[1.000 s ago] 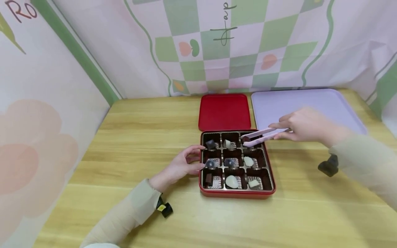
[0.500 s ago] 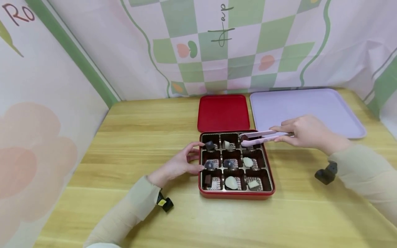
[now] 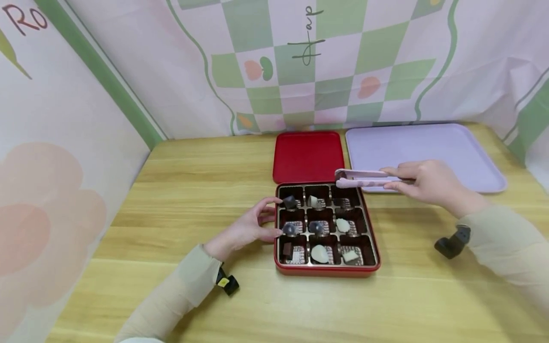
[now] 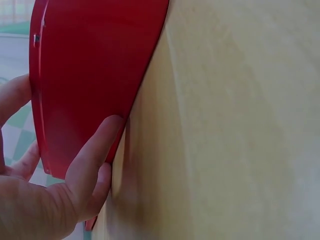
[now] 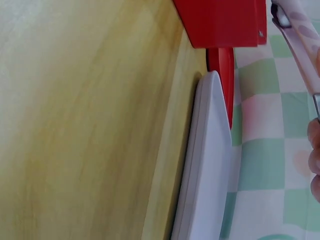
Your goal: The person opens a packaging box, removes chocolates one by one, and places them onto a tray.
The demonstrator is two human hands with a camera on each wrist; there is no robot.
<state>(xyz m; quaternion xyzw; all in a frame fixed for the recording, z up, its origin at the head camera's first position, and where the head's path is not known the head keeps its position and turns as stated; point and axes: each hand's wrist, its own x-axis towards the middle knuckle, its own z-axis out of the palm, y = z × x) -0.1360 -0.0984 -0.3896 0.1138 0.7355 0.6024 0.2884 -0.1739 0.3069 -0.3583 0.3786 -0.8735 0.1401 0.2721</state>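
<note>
Pale purple tongs [image 3: 364, 182] are gripped in my right hand [image 3: 433, 181], thumb on one arm and fingers on the other. Between their tips is a small dark chocolate [image 3: 341, 176], held above the far right corner of the red tin box [image 3: 326, 272]. The right wrist view catches the tong tips at its upper right edge. Beside the tin's left wall, my left hand [image 3: 246, 229] rests fingertips and thumb against it. Inside, several dark and white chocolates, such as a white oval one [image 3: 319, 253], sit singly in divided compartments. The far right compartment [image 3: 344, 202] shows its bare bottom.
Behind the tin lies its flat red lid [image 3: 309, 157]. A light purple tray [image 3: 411, 143] stands at the back right, partly under my right hand. Wooden tabletop [image 3: 193, 190] extends on both sides, and a patterned cloth [image 3: 300, 71] hangs along the back.
The tongs have risen out of the far right compartment with the dark chocolate between their tips, moving slightly back toward the lid. My left hand stays against the tin.
</note>
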